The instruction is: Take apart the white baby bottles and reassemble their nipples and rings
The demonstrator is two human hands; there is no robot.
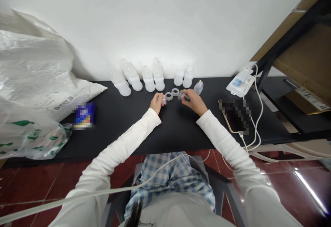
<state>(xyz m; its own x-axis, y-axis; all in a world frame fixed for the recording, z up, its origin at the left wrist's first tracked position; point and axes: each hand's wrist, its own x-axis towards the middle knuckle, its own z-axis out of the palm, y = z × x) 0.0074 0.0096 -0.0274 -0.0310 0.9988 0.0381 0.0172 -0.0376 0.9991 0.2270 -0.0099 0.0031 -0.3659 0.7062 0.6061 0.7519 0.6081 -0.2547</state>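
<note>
My left hand (156, 103) pinches a small clear plastic ring (164, 99) on the black tabletop. My right hand (194, 102) has its fingers closed on another clear ring (180, 95), partly hidden by those fingers. Between the hands two more translucent rings lie flat, a nearer ring (169, 96) and a farther ring (175, 92). Just beyond my right hand stands a clear domed piece (199, 87) with a yellow tip. Several white bottles with clear domed tops, such as this bottle (158, 77), stand along the wall. Two whitish bottles (188, 79) stand farther right, their tops faint against the wall.
Large plastic bags (33, 68) fill the left side, beside a blue packet (84, 115). At right lie a white-and-blue package (240, 82), a blurred dark phone-like device (234, 115) and a white cable (258, 116). A cardboard box (305, 58) sits on the rack (269, 66).
</note>
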